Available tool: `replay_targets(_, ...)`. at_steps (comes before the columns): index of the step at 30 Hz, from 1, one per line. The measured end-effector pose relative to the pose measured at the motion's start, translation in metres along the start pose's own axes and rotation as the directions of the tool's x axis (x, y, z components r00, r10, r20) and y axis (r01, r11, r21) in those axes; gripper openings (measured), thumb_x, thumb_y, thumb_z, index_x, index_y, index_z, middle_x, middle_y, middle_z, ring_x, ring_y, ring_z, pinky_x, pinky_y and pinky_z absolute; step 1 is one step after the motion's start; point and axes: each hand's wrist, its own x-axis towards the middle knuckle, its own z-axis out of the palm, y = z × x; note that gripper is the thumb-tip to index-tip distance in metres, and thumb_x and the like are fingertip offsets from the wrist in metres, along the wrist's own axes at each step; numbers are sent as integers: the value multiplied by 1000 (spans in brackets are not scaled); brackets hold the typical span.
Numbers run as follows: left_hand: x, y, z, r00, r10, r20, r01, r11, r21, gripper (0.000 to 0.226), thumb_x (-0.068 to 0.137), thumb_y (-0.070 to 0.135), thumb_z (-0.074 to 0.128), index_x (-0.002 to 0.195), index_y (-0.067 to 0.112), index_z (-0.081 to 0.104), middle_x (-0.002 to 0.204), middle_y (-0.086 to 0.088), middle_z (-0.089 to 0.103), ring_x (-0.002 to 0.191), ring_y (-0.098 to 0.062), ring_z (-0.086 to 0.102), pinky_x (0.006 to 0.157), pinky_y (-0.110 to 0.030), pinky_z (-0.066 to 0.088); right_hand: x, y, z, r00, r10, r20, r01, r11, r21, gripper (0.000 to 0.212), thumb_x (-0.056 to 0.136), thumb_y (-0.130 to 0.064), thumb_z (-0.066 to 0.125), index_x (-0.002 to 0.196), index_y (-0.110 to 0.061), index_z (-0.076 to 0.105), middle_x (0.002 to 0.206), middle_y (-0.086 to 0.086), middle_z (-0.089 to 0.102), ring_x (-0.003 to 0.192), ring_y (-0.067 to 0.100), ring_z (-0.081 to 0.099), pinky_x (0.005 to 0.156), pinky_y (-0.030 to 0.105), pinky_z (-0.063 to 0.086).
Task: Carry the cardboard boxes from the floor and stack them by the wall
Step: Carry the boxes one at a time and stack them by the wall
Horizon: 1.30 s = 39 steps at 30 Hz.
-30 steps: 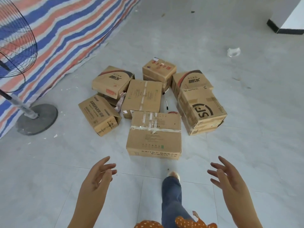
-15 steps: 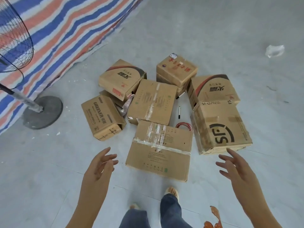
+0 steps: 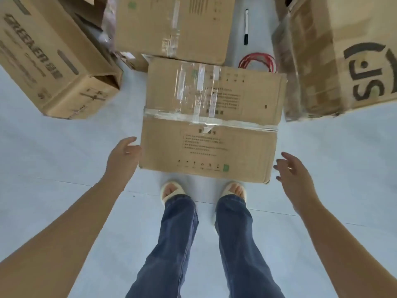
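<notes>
Left hand (image 3: 124, 157), fingers relaxed, touches the taped cardboard box (image 3: 211, 123) at frame centre on the floor; right hand (image 3: 293, 173), spread and empty, hovers just beside it. An uneven grasp could tip the box.

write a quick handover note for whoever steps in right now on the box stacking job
Left hand: open, at the left side of the taped box, at or nearly touching it.
Right hand: open, just off the box's right side, not touching.
Taped box lies on the floor right in front of the feet. Greener box to its left, SF box to its right, another box behind it.
Done: nothing lifted in this view; no stack visible.
Left: grip the taped box, carry it to the wall, then the rest.
</notes>
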Motion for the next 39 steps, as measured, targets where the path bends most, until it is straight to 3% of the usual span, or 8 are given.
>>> replay_targets(4, 94, -59, 62, 994, -90, -67, 109, 919, 379, 50, 98, 23, 45, 144, 5, 34, 143, -19, 40, 124, -38, 46, 96, -39, 44, 84, 59, 64, 995, 66, -75, -76, 987, -142, 53, 97, -22, 39, 148, -17, 29, 146, 9, 38, 122, 31, 48, 86, 38, 47)
replay_targets(8, 135, -107, 92, 981, -154, -114, 186, 911, 367, 54, 96, 37, 43, 138, 3, 35, 134, -20, 47, 118, -39, 49, 95, -46, 44, 132, 104, 94, 967, 186, -171, -203, 976, -83, 56, 94, -27, 37, 148, -19, 25, 145, 9, 38, 124, 32, 45, 89, 38, 39)
replay_targets(12, 145, -124, 81, 974, -30, -226, 119, 912, 393, 45, 95, 38, 41, 106, -5, 52, 81, -10, 52, 81, -39, 56, 54, -32, 37, 140, 114, 90, 938, 207, -278, -239, 967, -90, 45, 94, -33, 38, 132, -10, 46, 131, 12, 47, 109, 32, 50, 86, 37, 38)
replay_targets(15, 132, -110, 64, 973, -35, -227, 127, 905, 406, 39, 96, 42, 37, 86, 6, 45, 67, -2, 40, 58, -23, 41, 48, -31, 27, 131, 104, 66, 936, 204, -286, -231, 971, -66, 34, 96, -33, 39, 115, -9, 53, 108, 7, 56, 89, 24, 50, 73, 34, 43)
replay_targets(18, 107, -80, 42, 959, 52, -277, 65, 915, 399, 41, 98, 39, 36, 72, 7, 39, 63, -6, 37, 57, -23, 35, 49, -31, 27, 110, 80, 35, 937, 157, -314, -185, 981, -62, 30, 97, -38, 38, 98, -11, 51, 82, -1, 52, 72, 19, 47, 54, 29, 36)
replay_targets(21, 74, -41, 13, 948, 116, -297, 24, 902, 430, 41, 99, 32, 36, 64, 10, 31, 59, -5, 34, 53, -20, 32, 48, -31, 24, 89, 41, -1, 943, 110, -313, -156, 980, -125, 28, 97, -35, 38, 92, -10, 49, 73, -3, 48, 65, 18, 45, 56, 32, 33)
replay_targets(28, -30, 31, -69, 952, 110, -284, 38, 881, 471, 41, 97, 36, 37, 68, 7, 38, 60, -9, 42, 54, -24, 39, 49, -30, 27, 0, -44, -78, 966, 50, -253, -112, 965, -237, 29, 96, -28, 41, 73, -11, 45, 66, 5, 48, 58, 21, 42, 50, 31, 29)
replay_targets(39, -209, 86, -219, 869, 179, -462, -78, 971, 228, 44, 97, 37, 37, 63, 11, 31, 60, -9, 33, 55, -22, 31, 52, -32, 24, -159, -183, -168, 926, -306, -223, 284, 951, -124, 24, 94, -29, 44, 73, -17, 44, 67, 2, 46, 61, 22, 41, 52, 32, 28)
